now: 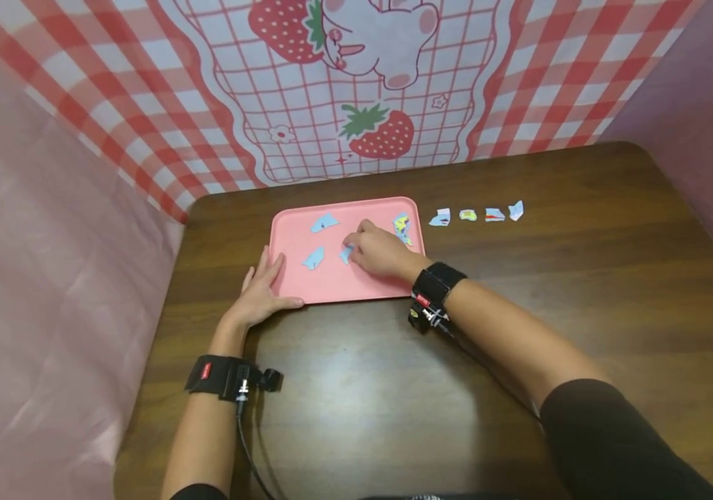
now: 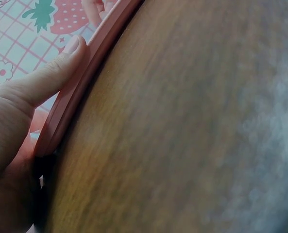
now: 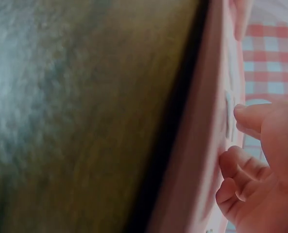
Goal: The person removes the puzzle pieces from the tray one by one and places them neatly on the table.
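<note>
Left hand (image 1: 259, 295) lies spread at a corner of the tray (image 1: 356, 286), seemingly to steady it, while the right hand (image 1: 381, 251), fingers bent, meets a scrap (image 1: 345, 255) inside, pinched or not I can't tell

Tray (image 1: 294, 239) lying on table (image 1: 344, 389), left hand (image 1: 258, 297) resting at its near-left corner, right hand (image 1: 379, 251) reaching mid-tray beside one scrap (image 1: 346, 255), two scraps (image 1: 314, 258) lying farther left, scrap cluster (image 1: 402, 226) sitting right, scrap row (image 1: 495, 214) stretching beyond, curtain (image 1: 306, 156) hanging behind.
</note>
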Demonstrator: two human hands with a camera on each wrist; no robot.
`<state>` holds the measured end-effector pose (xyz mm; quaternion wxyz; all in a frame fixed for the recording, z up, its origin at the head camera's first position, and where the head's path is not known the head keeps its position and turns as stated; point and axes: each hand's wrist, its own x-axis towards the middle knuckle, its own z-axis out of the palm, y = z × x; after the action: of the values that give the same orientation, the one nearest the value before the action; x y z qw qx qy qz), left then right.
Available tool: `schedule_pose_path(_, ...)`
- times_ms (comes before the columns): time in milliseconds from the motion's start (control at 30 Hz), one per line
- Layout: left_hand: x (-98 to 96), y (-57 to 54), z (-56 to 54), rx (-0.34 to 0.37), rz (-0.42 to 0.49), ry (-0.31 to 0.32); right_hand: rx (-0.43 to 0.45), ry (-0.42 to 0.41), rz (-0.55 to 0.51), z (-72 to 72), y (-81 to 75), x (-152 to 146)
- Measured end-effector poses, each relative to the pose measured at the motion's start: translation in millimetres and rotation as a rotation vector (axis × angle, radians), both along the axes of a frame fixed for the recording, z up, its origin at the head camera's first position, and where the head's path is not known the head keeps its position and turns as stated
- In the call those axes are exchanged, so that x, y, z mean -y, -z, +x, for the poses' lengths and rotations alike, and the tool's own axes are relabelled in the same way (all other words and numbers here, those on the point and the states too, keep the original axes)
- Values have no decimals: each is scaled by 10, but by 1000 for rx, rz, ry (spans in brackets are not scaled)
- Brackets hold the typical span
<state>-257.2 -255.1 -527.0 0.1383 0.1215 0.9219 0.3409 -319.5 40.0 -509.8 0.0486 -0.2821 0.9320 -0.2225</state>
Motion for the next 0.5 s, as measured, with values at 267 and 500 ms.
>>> schedule_pose_path(267,1,-22,2,9,-6,-8,-26,-1,25,21,39,78)
schedule_pose_path(500,2,-19,14,28,4,-19,-4,12,15,29,21,93)
